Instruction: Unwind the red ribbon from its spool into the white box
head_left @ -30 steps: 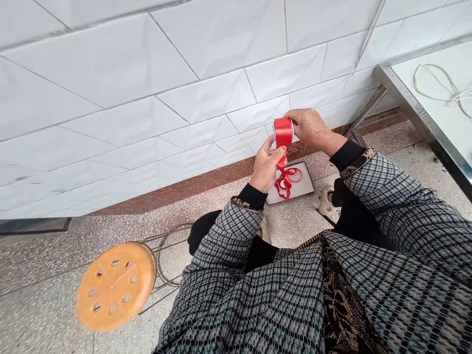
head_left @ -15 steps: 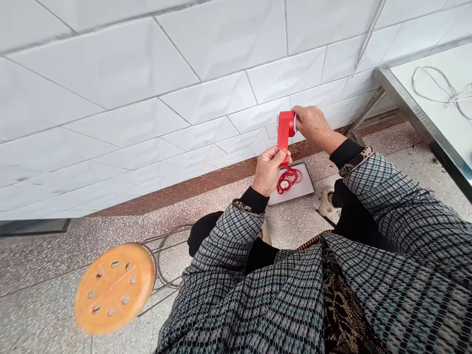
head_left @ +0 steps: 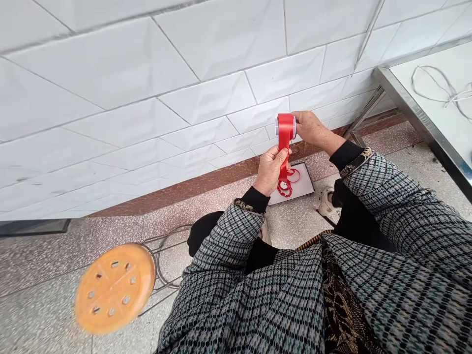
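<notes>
A spool of red ribbon with white rims is up in front of the wall, gripped at its right side by my right hand. From it a flat length of red ribbon runs down into my left hand, where thumb and fingers pinch it. Below that hand, loose loops of ribbon hang over a shallow white box or tray on the floor. The fingers of my right hand are partly hidden behind the spool.
An orange round stool with wire legs lies at lower left. At right stands a metal-edged table with a white cable on it. A white tiled wall is close in front. My shoes flank the box.
The spool has turned slightly in my right hand, its ribbon now facing me more squarely. The loose loops above the box have shifted, and more ribbon hangs below my left hand.
</notes>
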